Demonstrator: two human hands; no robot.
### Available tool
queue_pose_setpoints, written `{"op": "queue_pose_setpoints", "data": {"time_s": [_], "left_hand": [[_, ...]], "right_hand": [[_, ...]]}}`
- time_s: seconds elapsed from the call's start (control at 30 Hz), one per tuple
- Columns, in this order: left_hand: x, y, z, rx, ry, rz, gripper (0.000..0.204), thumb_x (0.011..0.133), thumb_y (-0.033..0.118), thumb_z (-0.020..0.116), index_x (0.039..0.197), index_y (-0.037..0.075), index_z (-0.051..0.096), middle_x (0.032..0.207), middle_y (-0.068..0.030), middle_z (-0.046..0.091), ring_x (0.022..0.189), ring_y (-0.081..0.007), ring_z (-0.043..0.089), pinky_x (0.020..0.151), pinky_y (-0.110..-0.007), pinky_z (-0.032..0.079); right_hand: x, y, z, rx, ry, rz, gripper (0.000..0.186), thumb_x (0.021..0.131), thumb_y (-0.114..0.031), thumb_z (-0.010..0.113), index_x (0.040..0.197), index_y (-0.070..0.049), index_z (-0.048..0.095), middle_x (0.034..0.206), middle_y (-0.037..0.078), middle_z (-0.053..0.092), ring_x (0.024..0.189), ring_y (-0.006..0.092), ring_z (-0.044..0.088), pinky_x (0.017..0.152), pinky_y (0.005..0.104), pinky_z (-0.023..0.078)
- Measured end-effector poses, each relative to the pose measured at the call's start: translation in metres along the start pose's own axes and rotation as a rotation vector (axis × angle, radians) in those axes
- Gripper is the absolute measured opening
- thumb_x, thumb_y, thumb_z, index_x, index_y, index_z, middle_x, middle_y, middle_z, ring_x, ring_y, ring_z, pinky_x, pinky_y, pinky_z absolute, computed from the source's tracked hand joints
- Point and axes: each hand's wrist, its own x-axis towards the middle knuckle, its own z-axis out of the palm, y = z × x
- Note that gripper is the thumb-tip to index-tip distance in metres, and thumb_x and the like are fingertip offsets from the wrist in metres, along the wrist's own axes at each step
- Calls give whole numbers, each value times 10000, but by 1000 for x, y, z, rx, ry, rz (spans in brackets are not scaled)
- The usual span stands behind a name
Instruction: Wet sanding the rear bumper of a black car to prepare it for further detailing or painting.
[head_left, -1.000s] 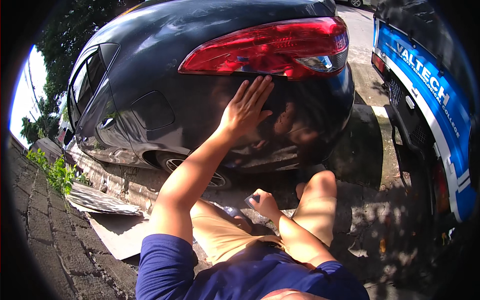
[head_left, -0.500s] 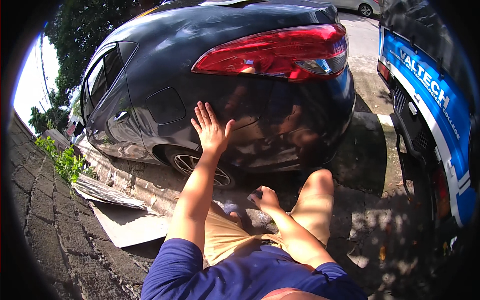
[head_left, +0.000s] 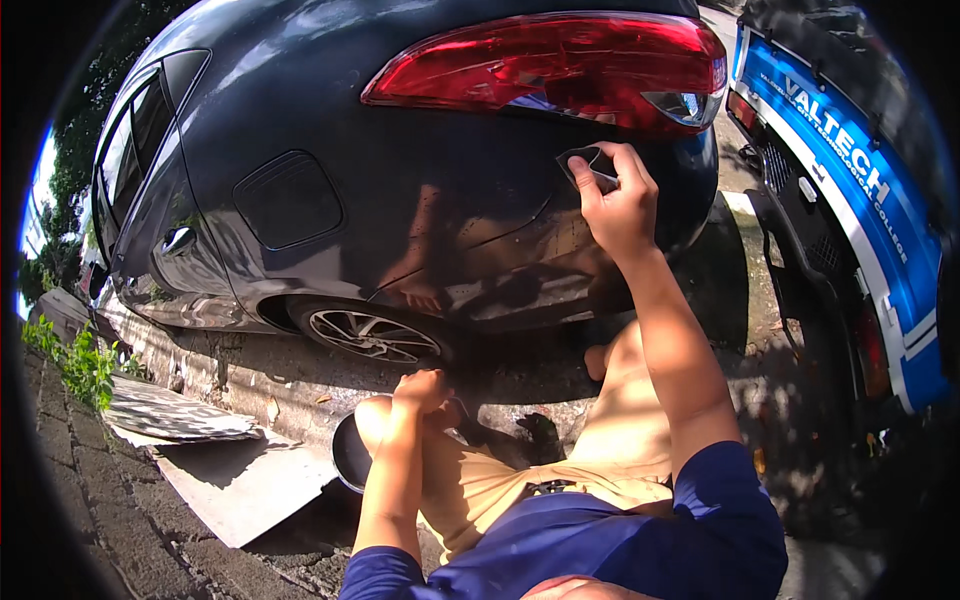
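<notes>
Below the red tail light [head_left: 550,75] of a black car [head_left: 470,180], my right hand [head_left: 625,200] is raised at the rear side panel. Its thumb and fingers pinch a dark folded sheet that looks like sandpaper [head_left: 603,178]. Whether the sheet touches the paint I cannot tell. My left hand [head_left: 424,389] is curled closed by my left knee, low in front of the rear wheel [head_left: 372,335]; what lies inside its fingers, if anything, is hidden. The square fuel flap [head_left: 288,200] is closed, left of the bare panel.
A dark round container [head_left: 348,455] stands partly hidden beside my left knee. Flat pale boards [head_left: 235,485] lie at the left by a block wall [head_left: 110,490] and a green plant [head_left: 88,370]. On the right stands a blue and white vehicle [head_left: 850,160].
My left hand has come off the car panel, down to my knee, and closed. My right hand has risen with the sheet to below the tail light. The view has shifted closer to the car.
</notes>
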Motion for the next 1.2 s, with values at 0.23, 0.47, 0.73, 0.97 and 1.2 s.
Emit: {"op": "queue_pose_setpoints", "data": {"time_s": [0.23,0.47,0.73,0.97,1.2], "left_hand": [[42,-2,13,-590,123,-9,665,921,503,684,1356,6,601,1156,-225,720,1126,-359,685,1001,-423,525],[54,27,-7,-489,55,61,658,923,502,679,1374,31,589,1123,-209,732,1110,-364,687,971,-435,535],[64,43,-6,-494,-33,97,680,931,515,653,1400,31,561,1178,-217,714,1165,-357,663,1012,-437,514],[65,64,-20,-521,-67,113,687,942,511,637,1423,29,544,1226,-237,693,1199,-371,645,1050,-442,494],[63,63,-17,-498,-60,125,697,949,516,628,1429,21,525,1201,-223,705,1198,-367,641,1042,-457,494]], "right_hand": [[24,21,13,-337,59,-321,206,790,-93,830,888,-47,655,812,103,639,667,320,664,578,378,521],[41,-6,37,-334,-40,-448,185,736,-31,796,860,-65,664,795,83,636,648,293,652,589,355,520],[50,-8,52,-298,-82,-585,189,736,19,816,835,-37,666,738,110,634,634,280,652,561,349,516],[44,17,8,-309,-109,-568,162,764,6,809,855,-24,678,767,113,664,662,273,673,608,340,544],[46,10,14,-290,-174,-561,207,708,15,809,860,-19,673,764,113,655,668,270,676,591,344,537]]}}
